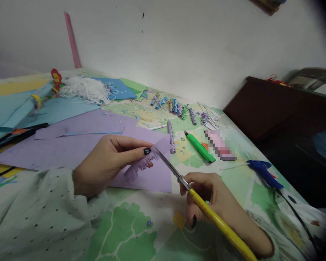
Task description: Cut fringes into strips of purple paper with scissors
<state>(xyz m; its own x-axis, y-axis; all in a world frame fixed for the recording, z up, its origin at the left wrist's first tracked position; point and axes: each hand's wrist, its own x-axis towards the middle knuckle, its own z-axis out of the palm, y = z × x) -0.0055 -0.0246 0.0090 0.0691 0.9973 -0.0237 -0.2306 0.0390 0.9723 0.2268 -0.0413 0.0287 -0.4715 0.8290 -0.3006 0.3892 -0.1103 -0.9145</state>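
My left hand (103,165) pinches a narrow purple paper strip (132,172) between thumb and fingers. A fringe of fine cuts runs along part of the strip, and that fringed end hangs down to the left. In my right hand (222,201) is a pair of scissors (209,213) with long yellow handles. Its blade tips meet the strip's edge close to my left thumb; whether the blades are apart is hard to see. Beneath the strip lies a large purple paper sheet (81,152).
Rolled paper pieces (175,106) and a purple paper tube (171,136) lie farther back. A green box cutter (199,146) and a blue glue gun (264,173) with its cable are on the right. White shredded strands (84,90) and a light-blue roll (24,108) sit at the left.
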